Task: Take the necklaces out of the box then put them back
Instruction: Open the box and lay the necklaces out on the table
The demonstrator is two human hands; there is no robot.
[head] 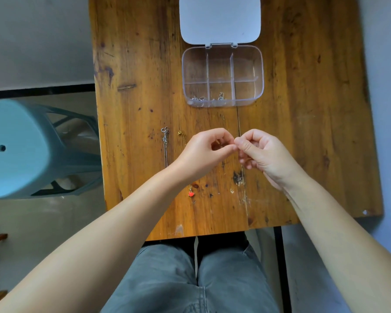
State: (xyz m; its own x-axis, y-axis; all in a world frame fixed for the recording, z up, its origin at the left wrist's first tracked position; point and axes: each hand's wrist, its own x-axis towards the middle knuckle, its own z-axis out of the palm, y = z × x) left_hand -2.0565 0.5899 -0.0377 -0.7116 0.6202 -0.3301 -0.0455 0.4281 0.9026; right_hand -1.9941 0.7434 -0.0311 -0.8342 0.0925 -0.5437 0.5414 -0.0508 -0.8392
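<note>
A clear compartment box (pixel 259 71) stands open at the table's far middle, its white lid (pixel 220 19) folded back. Small silver necklaces (pixel 199 100) lie in its two near-left compartments. A silver necklace (pixel 165 143) lies stretched out on the wood left of my hands. Beside it a gold chain (pixel 182 134) runs under my left wrist and ends in a red heart pendant (pixel 191 194). My left hand (pixel 203 154) and my right hand (pixel 264 152) meet fingertip to fingertip above the table, pinching a very thin necklace. A small dark pendant (pixel 238 177) shows below them.
The wooden table (pixel 303 132) has a plank seam running from the box toward me. A light blue plastic stool (pixel 20 150) stands on the floor at the left. My knees in grey trousers are under the near edge.
</note>
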